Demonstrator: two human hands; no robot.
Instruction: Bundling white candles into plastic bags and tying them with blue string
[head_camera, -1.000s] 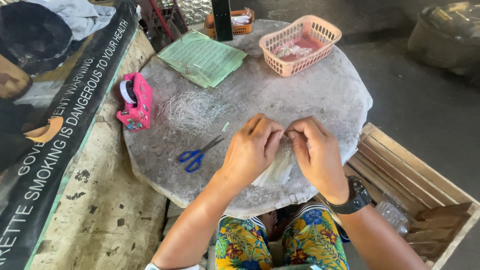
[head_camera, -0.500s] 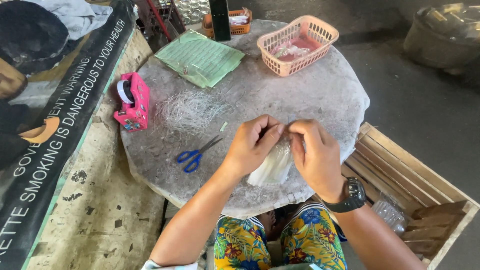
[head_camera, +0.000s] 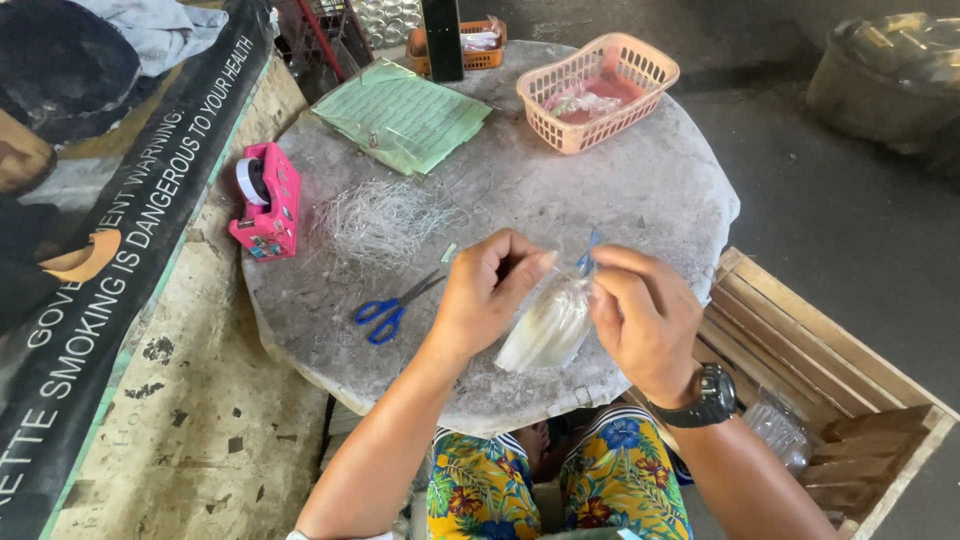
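Hands raised over table — left hand (head_camera: 490, 295), right hand (head_camera: 640, 310) pinching clear bag (head_camera: 548, 328) top

A round grey stone desk (head_camera: 640, 200) carries blue scissors (head_camera: 392, 306), a pink tape dispenser (head_camera: 266, 203), a tangle of thin strips, perhaps plastic (head_camera: 385, 217), green paper sheets (head_camera: 405, 117) and a pink basket (head_camera: 598, 90).

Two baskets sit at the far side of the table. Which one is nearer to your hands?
The pink basket, on the right side of the stone table. The smaller orange basket sits farther back at the table's far edge, beside a dark upright object.
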